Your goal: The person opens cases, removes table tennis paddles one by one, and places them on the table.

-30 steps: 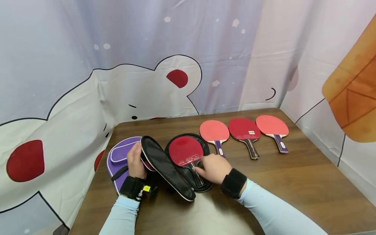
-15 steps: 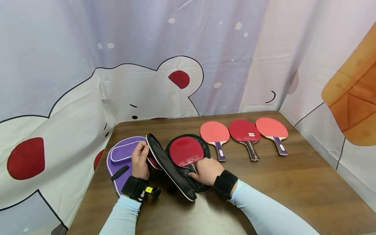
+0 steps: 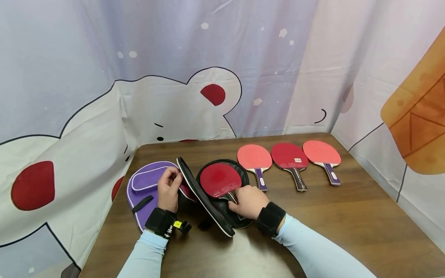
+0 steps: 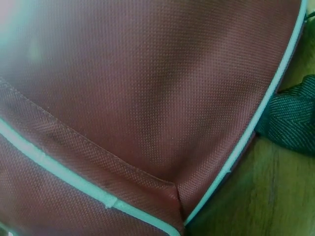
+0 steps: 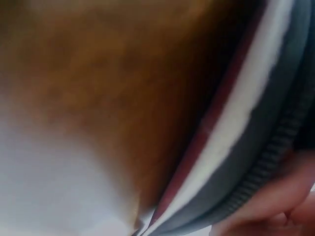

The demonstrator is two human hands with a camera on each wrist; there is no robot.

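On the table's (image 3: 333, 216) left side, a red paddle (image 3: 220, 179) lies in the open black case (image 3: 240, 170). The left hand (image 3: 169, 190) pinches the raised lid (image 3: 203, 200); the right hand (image 3: 249, 201) curls its fingers on the paddle handle. Seating the handle flat in the neck before lowering the lid should keep the zipper clear. A purple case (image 3: 144, 181) lies beside it.

Three table-tennis paddles in row at far side of dark brown wooden table (image 3: 347, 216): light red paddle with purple handle (image 3: 255, 158), dark red paddle with black handle (image 3: 289, 156), light red paddle with purple handle at right end (image 3: 321, 152). Cartoon bear curtain (image 3: 167, 108) hangs behind.
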